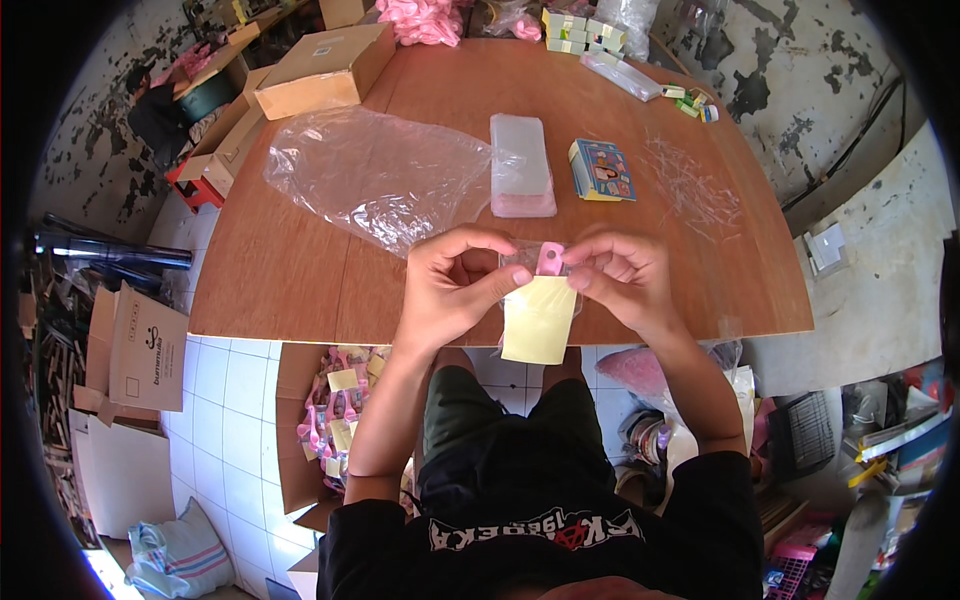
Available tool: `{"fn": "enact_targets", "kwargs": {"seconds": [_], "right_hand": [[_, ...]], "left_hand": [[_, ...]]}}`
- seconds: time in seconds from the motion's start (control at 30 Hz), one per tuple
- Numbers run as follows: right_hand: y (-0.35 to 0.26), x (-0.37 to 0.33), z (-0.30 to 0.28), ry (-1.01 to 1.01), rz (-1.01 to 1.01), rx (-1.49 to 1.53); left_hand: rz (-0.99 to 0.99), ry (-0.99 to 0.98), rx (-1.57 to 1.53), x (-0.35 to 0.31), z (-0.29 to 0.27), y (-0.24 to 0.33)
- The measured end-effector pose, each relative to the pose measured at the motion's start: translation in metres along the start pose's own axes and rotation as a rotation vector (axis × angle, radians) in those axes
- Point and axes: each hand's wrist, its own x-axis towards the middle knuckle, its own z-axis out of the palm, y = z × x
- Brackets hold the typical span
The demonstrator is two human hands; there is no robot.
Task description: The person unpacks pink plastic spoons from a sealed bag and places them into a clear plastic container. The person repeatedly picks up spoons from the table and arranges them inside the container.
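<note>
Just above the table's near edge, my left hand (452, 285) pinches the left side of a small clear plastic bag (514, 260) between thumb and fingers. My right hand (632, 280) pinches its upper right side the same way. Inside the bag is a pale yellow card (541, 320), hanging toward me. Behind it, a pink piece with a round hole (550, 258) sticks up between my two hands; the card hides its lower part. Beyond my hands lies a stack of clear plastic bags (523, 165), with a stack of blue printed cards (604, 170) to its right.
A crumpled clear plastic sheet (370, 170) and a cardboard box (325, 75) occupy the table's left side. Thin clear strips (695, 185) lie scattered at right. Below the near edge, an open box (297, 430) holds pink items with yellow cards. Another person (155, 115) is at far left.
</note>
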Motion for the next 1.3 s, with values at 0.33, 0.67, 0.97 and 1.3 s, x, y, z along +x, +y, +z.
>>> {"fn": "enact_targets", "kwargs": {"seconds": [0.33,0.67,0.97,1.3], "right_hand": [[-0.009,-0.013,0.018,-0.078,0.076,-0.077],[-0.015,-0.028,-0.019,-0.041,0.302,-0.326],[-0.028,-0.032,0.003,-0.221,0.280,-0.593],[-0.039,-0.054,-0.013,-0.376,0.300,-0.664]], "left_hand": [[-0.150,-0.027,0.257,-0.058,-0.018,0.038],[-0.421,0.391,0.366,-0.217,-0.149,0.042],[-0.643,0.317,0.923,-0.207,-0.145,0.009],[-1.208,0.076,0.889,-0.356,-0.226,-0.132]]}}
